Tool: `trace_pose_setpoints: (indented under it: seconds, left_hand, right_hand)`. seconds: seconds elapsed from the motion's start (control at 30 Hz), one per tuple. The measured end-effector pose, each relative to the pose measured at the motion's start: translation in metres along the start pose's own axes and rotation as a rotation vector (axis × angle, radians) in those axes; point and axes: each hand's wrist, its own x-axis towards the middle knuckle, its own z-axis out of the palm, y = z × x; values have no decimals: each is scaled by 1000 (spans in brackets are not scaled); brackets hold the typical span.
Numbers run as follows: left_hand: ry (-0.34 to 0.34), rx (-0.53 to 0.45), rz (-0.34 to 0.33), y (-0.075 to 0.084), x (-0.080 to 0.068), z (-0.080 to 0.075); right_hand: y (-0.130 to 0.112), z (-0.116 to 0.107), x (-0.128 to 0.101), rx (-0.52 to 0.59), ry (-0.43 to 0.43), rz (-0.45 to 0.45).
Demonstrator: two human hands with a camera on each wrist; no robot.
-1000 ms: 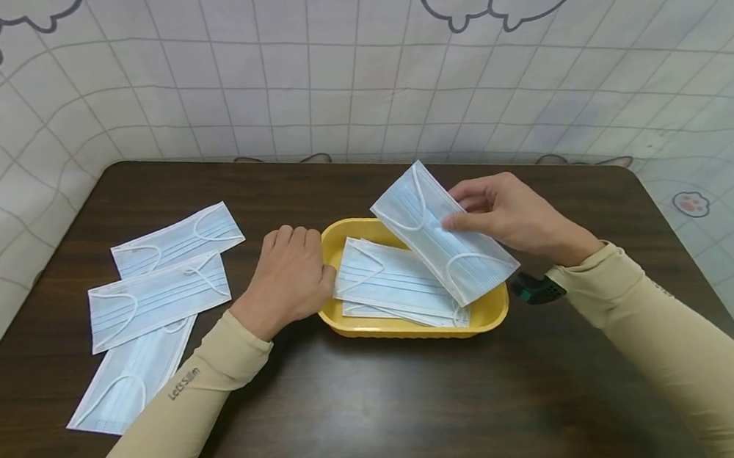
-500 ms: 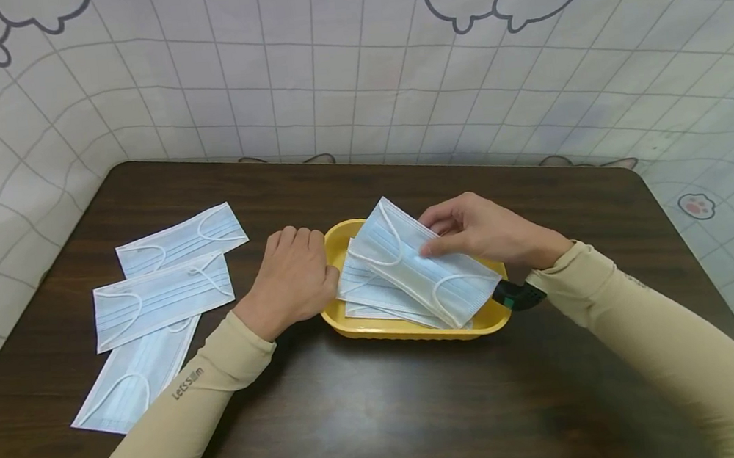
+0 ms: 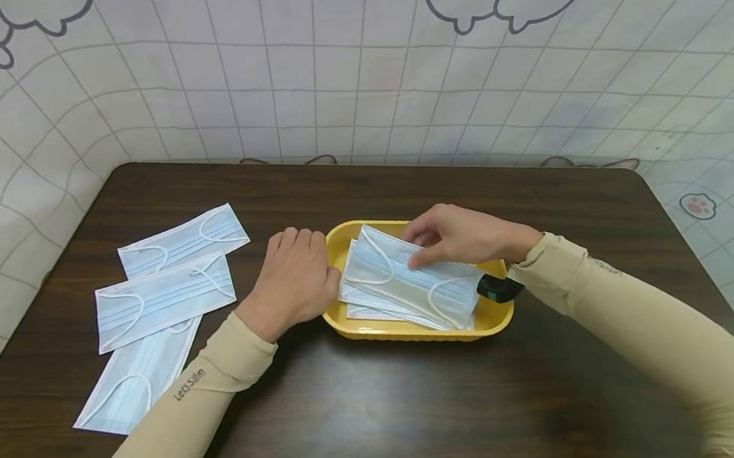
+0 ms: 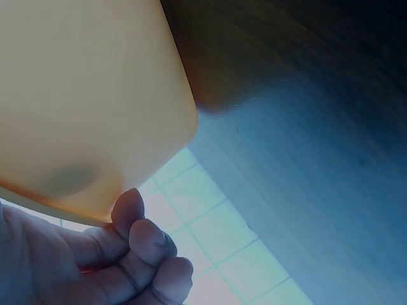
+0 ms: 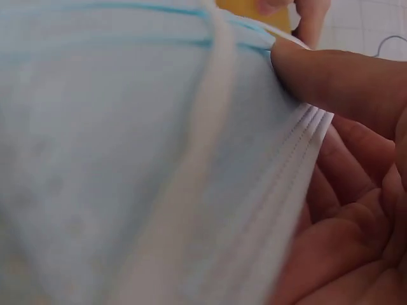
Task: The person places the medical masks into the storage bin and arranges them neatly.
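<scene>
A yellow plastic basket (image 3: 496, 315) stands mid-table with several blue face masks (image 3: 354, 291) lying in it. My left hand (image 3: 294, 280) grips the basket's left rim. In the left wrist view, its fingers (image 4: 147, 241) curl at the rim, beside the basket's outer wall (image 4: 89, 89). Low over the other masks, my right hand (image 3: 467, 235) pinches one face mask (image 3: 398, 274) by its far edge. The right wrist view has this mask (image 5: 114, 159) close up, thumb on its near side and the other fingers behind; an ear loop crosses it.
Left of the basket, several more masks overlap on the dark wooden table (image 3: 372, 420): an upper one (image 3: 185, 239), a middle one (image 3: 168, 300) and a lower one (image 3: 136, 380). A grid-patterned cloth (image 3: 351, 61) hangs behind the table.
My right hand has carried the mask left and down, from above the basket's right side onto the masks inside. My left hand has kept its grip on the rim.
</scene>
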Motion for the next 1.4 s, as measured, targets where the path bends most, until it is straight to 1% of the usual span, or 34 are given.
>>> trace_pose_setpoints:
  seconds: [0.1,0.27,0.37,0.47,0.6,0.77,0.93,1.1,1.2,1.33,1.4]
  left_hand:
    - [-4,-3,-3,1,0,-1]
    - [9,-5,-3,0,-1,0]
    - [17,-8,0,0,-1,0]
    - [18,-12,2,0,0,0]
    - [15,-14,3,0,0,0]
    - [16,-6,7,0,1,0]
    - [0,-1,7,1,1,-2]
    - [-25,13,3,2,2,-4]
    - [-25,25,4,2,3,-5]
    - [-29,37,5,3,2,-6]
    - [-33,40,3,3,2,-7]
  right_hand:
    - [-1,-1,2,-30,-4,-4]
    - [1,-4,5,-62,6,34]
    - [2,-6,5,-69,28,53]
    - [3,-10,1,-69,70,57]
    - [5,-16,-11,-56,165,69]
    - [13,-25,-32,-56,320,106]
    - [24,-29,-54,-143,456,160]
    - [41,-21,-71,-208,556,178]
    - [50,-12,-78,-216,563,198]
    - [60,4,-84,-229,506,223]
    - [64,12,-85,-261,484,228]
